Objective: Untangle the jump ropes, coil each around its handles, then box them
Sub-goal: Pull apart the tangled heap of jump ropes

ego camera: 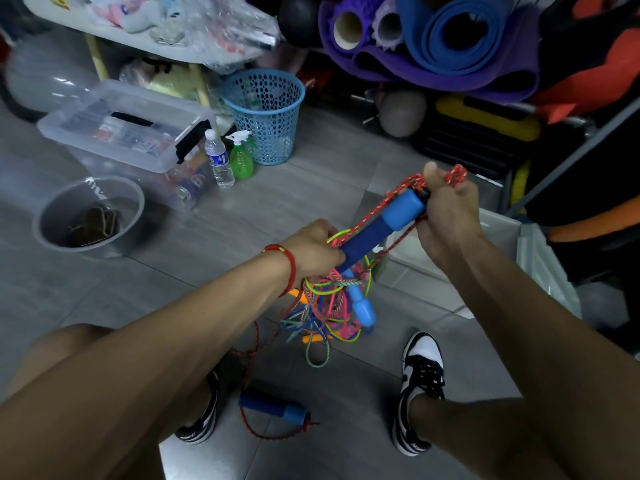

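Head view: loose blue handle (273,407) lies on the floor between the shoes, red rope trailing up. Left hand (311,251) grips the second handle (381,228) above the tangle (329,306), likely anchoring it; right hand (446,209) pinches the red rope (457,174). White box (540,261) sits right; open floor left.

Blue mesh basket (266,112), water bottle (219,159), green spray bottle (240,157), rolled mats (450,39).
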Motion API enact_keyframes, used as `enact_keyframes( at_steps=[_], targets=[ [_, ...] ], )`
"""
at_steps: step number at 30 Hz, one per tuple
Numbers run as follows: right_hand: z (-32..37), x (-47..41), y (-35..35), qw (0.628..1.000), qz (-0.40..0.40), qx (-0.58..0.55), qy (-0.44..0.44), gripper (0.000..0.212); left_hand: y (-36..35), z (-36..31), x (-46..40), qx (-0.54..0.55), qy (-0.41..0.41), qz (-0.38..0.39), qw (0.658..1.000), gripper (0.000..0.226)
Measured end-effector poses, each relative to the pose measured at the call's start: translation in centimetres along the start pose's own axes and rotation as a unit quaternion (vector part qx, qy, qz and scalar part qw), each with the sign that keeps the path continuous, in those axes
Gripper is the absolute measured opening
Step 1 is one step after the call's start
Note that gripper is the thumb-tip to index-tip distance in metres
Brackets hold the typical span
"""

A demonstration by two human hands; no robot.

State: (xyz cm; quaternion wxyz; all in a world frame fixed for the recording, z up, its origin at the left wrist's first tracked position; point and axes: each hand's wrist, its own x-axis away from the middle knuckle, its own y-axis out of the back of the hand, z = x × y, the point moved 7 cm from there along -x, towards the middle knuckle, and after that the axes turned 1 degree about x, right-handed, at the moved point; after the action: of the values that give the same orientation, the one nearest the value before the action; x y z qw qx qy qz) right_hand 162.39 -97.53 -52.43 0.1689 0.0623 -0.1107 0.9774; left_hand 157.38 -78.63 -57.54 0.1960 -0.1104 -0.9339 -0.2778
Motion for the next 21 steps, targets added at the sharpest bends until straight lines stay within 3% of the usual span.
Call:
enact_keyframes(
  at_steps=[3, 7, 11, 13, 17, 21],
  targets=[
    [-0.1, -1.0, 1.5, 0.997, -0.007, 0.073, -0.005, 0.016, 0.6, 0.8, 0.2, 0.032, 0.001, -0.027, 0.999, 0.017],
    [-1.0, -1.9, 4.0, 0.991, -0.042, 0.062, -0.108, 0.018, 0.4, 0.2, 0.7, 0.024, -0.072, 0.011, 0.997, 0.029],
    [-1.3, -2.6, 5.3, 0.962, 0.026, 0.225, -0.149, 0.014, 1.9, -0.7, 1.1, -0.165, -0.145, -0.011, 0.975, 0.034],
    [-1.7, -2.7, 5.8, 0.951, 0.047, 0.253, -0.172, 0.01, 2.5, -0.7, 1.1, -0.164, -0.144, -0.005, 0.976, 0.034],
    [-2.9, -1.8, 5.1, 0.945, 0.123, 0.182, -0.243, 0.01, 3.3, -0.8, 0.9, -0.15, -0.148, -0.035, 0.977, 0.022],
    [-2.8, -1.5, 4.3, 0.925, 0.209, 0.275, -0.158, 0.015, 4.3, -0.5, 0.9, -0.14, -0.136, -0.088, 0.977, 0.008]
  ],
)
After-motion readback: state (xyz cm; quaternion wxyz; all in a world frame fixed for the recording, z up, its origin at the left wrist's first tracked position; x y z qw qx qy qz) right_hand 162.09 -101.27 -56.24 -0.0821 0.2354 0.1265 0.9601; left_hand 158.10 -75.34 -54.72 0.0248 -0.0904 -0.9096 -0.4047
